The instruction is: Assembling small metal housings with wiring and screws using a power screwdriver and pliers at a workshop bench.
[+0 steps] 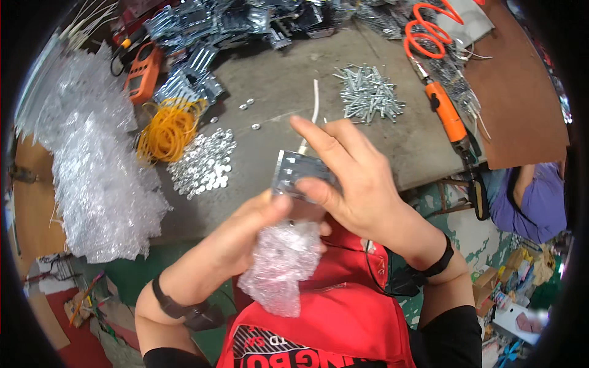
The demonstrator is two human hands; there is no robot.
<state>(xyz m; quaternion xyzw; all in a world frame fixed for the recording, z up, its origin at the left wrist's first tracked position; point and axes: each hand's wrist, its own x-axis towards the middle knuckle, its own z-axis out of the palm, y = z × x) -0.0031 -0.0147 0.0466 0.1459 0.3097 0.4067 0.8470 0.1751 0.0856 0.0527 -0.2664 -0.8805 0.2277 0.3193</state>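
My left hand [248, 230] is closed around a grey metal bracket [285, 172], its thumb at the near left corner. A sheet of clear bubble wrap [282, 270] hangs below the bracket from the same grip. Above the bracket's far edge a white wire [316, 101] sticks up; how it joins the metal is hard to see. My right hand [362, 178] lies over the bracket's right side with fingers stretched out and spread. Its thumb rests against the metal, and the hand covers part of the piece.
On the grey table [270, 92] lie a pile of screws [368, 92], small silver nuts [202, 162] and yellow bands [169, 132]. Bubble wrap [101, 165] heaps at left, metal brackets [208, 27] at the back. An orange power screwdriver [446, 113] with a coiled hose lies right; a person [531, 199] is beyond.
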